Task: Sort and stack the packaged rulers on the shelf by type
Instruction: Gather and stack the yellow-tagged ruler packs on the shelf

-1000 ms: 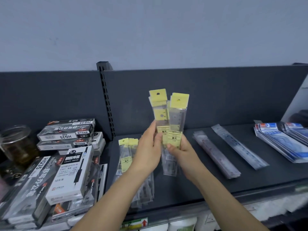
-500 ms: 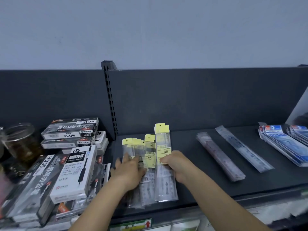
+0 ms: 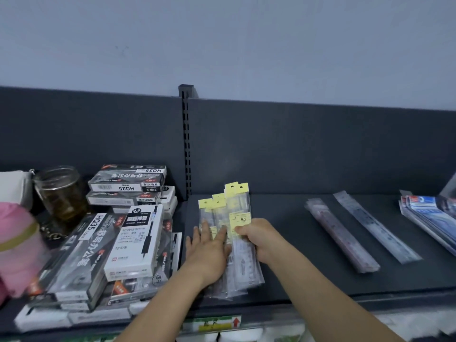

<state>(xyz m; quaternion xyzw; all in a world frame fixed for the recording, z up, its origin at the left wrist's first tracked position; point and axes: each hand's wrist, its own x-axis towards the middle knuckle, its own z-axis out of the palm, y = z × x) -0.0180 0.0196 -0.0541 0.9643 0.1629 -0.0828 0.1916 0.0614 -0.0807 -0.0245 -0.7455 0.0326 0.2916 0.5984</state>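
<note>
A pile of clear-packed rulers with yellow header cards (image 3: 232, 206) lies on the dark shelf (image 3: 296, 267), left of centre. My left hand (image 3: 209, 250) rests flat on the pile's left side, fingers spread. My right hand (image 3: 259, 238) grips the right-hand rulers of the pile near their yellow labels. Further right, a stack of long clear rulers (image 3: 341, 235) and one single long ruler (image 3: 375, 228) lie slantwise. At the far right edge is a stack of blue-carded packs (image 3: 429, 213).
Black and white pen boxes (image 3: 130, 240) are piled on the left shelf section. A glass jar of brownish liquid (image 3: 60, 193) stands behind them, and a blurred pink object (image 3: 17, 248) is at the far left. A slotted upright (image 3: 186, 144) divides the back panel.
Both hands brought the yellow-carded rulers down from an upright hold onto the pile. The left hand now lies flat on it; the right still grips the rulers.
</note>
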